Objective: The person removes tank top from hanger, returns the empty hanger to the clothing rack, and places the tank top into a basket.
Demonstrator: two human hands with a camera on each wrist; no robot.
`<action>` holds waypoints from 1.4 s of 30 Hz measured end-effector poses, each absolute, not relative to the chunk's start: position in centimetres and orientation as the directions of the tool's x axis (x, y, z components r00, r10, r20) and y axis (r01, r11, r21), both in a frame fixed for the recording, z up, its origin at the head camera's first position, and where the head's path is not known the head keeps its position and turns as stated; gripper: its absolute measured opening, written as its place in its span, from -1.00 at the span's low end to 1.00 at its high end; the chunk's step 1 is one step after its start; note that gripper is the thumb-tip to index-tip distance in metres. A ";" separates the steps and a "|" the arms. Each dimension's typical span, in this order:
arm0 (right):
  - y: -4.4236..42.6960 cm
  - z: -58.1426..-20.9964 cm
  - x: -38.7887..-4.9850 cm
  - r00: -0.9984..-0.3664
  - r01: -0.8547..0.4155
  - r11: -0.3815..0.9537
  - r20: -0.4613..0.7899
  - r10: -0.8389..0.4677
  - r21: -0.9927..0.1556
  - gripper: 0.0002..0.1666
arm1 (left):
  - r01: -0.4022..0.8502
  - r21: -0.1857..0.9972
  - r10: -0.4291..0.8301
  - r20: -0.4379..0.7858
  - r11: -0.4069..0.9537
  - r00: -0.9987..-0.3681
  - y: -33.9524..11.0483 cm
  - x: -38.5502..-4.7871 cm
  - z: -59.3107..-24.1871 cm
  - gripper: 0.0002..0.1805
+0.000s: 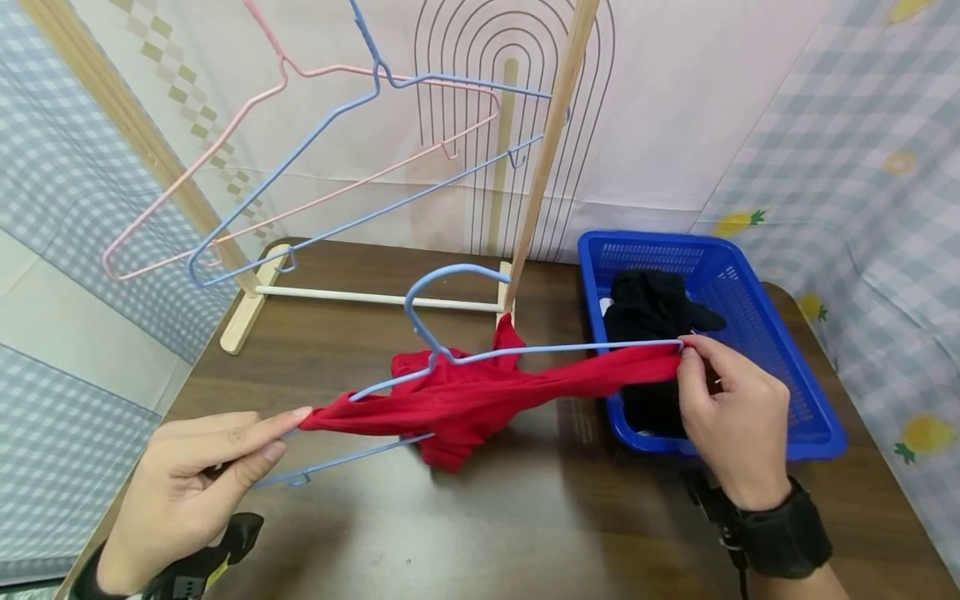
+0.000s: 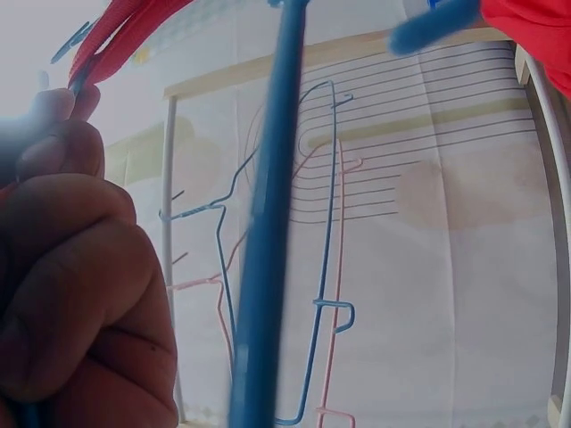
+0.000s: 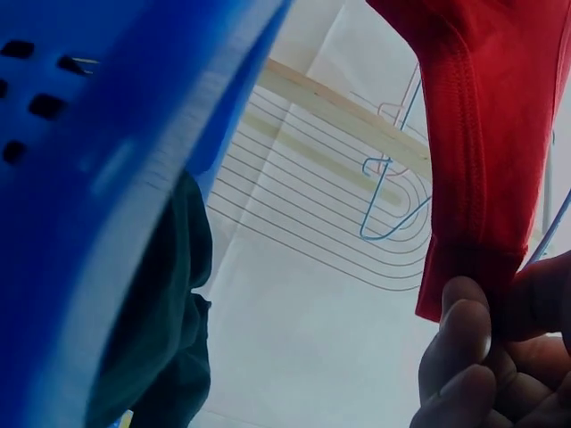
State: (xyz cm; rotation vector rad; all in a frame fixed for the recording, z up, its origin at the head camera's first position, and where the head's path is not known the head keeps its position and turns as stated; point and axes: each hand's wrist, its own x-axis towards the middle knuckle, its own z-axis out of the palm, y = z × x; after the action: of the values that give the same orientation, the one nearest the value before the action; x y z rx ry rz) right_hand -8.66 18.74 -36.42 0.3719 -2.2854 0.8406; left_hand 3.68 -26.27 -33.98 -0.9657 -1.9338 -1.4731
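A red cloth garment [image 1: 457,396] is stretched sideways along a light blue hanger [image 1: 570,346], whose hook points up and to the right. At the garment's left end, my left hand [image 1: 191,467] pinches the cloth between thumb and fingers, by the hanger's left shoulder. My right hand [image 1: 738,408] pinches the other end against the hanger's right tip. The right wrist view shows a stitched seam and hem on the red garment [image 3: 473,178] above the thumb and fingers. Loose folds hang in the middle and hide part of the hanger's lower bar.
Behind stands a wooden rack [image 1: 551,167] with a pink hanger [image 1: 330,200] and another blue hanger [image 1: 405,198]. At the right, a blue plastic basket [image 1: 780,358] holds black cloth [image 1: 660,304], close to my right hand. Everything is over a brown table [image 1: 420,525].
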 end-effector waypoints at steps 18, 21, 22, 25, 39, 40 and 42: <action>18.3 -37.3 -8.4 -0.731 -0.445 0.766 0.683 -0.012 -0.464 -0.77 | 0.761 0.620 0.192 0.736 0.191 -0.649 -26.5 3.9 -34.6 -0.73; 18.1 -37.4 -8.4 -0.743 -0.434 0.770 0.670 -0.013 -0.467 -0.78 | 0.760 0.627 0.177 0.739 0.173 -0.650 -26.4 3.7 -34.8 -0.73; 18.0 -37.4 -8.4 -0.748 -0.430 0.771 0.663 -0.014 -0.470 -0.78 | 0.756 0.632 0.172 0.736 0.174 -0.655 -26.4 3.6 -34.8 -0.72; 17.8 -37.4 -8.3 -0.765 -0.416 0.774 0.644 -0.015 -0.477 -0.77 | 0.741 0.651 0.167 0.722 0.165 -0.671 -26.3 3.3 -35.1 -0.70; 16.9 -38.0 -7.4 -0.760 -0.449 0.770 0.647 -0.062 -0.453 -0.79 | 0.726 0.672 0.109 0.718 0.149 -0.687 -26.1 2.9 -36.1 -0.70; 16.8 -38.1 -7.3 -0.756 -0.459 0.767 0.650 -0.072 -0.449 -0.79 | 0.726 0.672 0.102 0.720 0.149 -0.687 -26.1 2.8 -36.1 -0.70; 16.5 -38.4 -7.0 -0.751 -0.477 0.762 0.654 -0.093 -0.439 -0.80 | 0.722 0.674 0.083 0.720 0.156 -0.689 -26.0 2.7 -36.2 -0.71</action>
State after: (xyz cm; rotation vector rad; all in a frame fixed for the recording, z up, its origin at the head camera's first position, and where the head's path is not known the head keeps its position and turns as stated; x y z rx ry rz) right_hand -7.05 16.49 -38.37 0.4250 -2.3316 0.8048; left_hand 2.74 -26.01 -36.22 -0.7635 -1.9086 -1.5719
